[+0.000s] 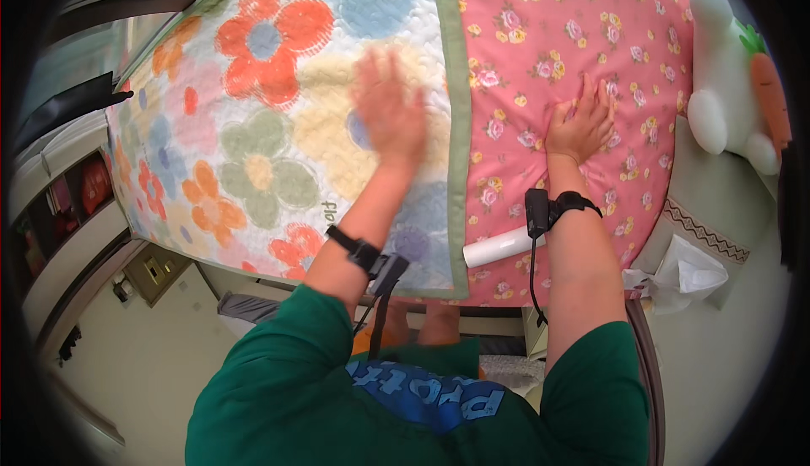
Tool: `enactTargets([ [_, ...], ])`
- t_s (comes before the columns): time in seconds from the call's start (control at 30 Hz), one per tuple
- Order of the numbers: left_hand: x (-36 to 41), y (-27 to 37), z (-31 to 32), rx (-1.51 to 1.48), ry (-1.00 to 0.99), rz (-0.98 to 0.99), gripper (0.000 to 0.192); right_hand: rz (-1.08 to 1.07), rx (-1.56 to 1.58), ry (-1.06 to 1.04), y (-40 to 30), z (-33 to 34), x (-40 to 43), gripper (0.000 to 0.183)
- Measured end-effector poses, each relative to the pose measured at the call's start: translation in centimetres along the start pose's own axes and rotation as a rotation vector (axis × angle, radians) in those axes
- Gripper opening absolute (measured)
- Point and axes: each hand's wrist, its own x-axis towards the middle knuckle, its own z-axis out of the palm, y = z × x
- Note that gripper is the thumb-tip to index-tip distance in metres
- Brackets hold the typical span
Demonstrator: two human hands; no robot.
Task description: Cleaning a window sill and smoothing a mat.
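Observation:
A quilted bed pad (354,213) with large painted flowers and a green binding covers the left and middle of the bed. My left hand (392,108) is over its cream flower, palm down and blurred, with nothing held. On the right lies a pink rose-print sheet (569,29), partly overlapped by the pad's green edge. My right hand (581,121) rests flat on this sheet, fingers spread, and creases run through the cloth around it. Between my forearms a white cylindrical roll (503,247) lies on the sheet, its right end partly hidden by my right wrist strap.
A white plush toy (728,86) with an orange carrot (769,95) sits at the bed's right edge. Crumpled white tissue (690,273) lies below it. Shelves (63,206) and a window frame (133,0) border the left side. Black cables hang from both wrist devices.

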Motion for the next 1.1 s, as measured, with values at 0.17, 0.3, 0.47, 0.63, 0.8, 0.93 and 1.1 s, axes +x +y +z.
enactTargets([
  [0.17, -5.8, -4.2, -0.4, 0.236, -0.234, 0.126, 0.061, 0.006, 0.016, 0.027, -0.1, 0.7, -0.4, 0.051],
  [0.3, -6.4, -4.1, 0.3, 0.222, -0.185, 0.157, 0.059, 0.007, 0.006, 0.035, 0.5, 0.7, -0.6, 0.049],
  [0.47, -6.7, -4.4, 0.8, 0.195, -0.122, 0.179, 0.057, -0.018, -0.029, 0.06, 1.2, 1.5, -0.8, 0.049],
  [0.63, -7.0, -4.4, 1.2, 0.186, -0.067, 0.215, 0.054, -0.091, -0.053, -0.091, 4.0, -0.3, -0.7, 0.054],
  [0.8, -9.0, -5.1, -0.5, 0.223, -0.054, 0.223, 0.058, 0.045, 1.035, -1.331, 3.3, -12.7, -6.6, 0.069],
  [0.93, -19.6, 0.5, -2.2, 0.059, -0.4, 0.527, 0.071, -0.638, 0.44, -0.997, 5.9, -16.7, -14.1, 0.058],
  [1.1, -33.2, 2.7, -6.4, -0.102, -0.596, 0.533, 0.077, -0.473, 0.307, -0.759, 8.1, -17.3, -17.1, 0.053],
])
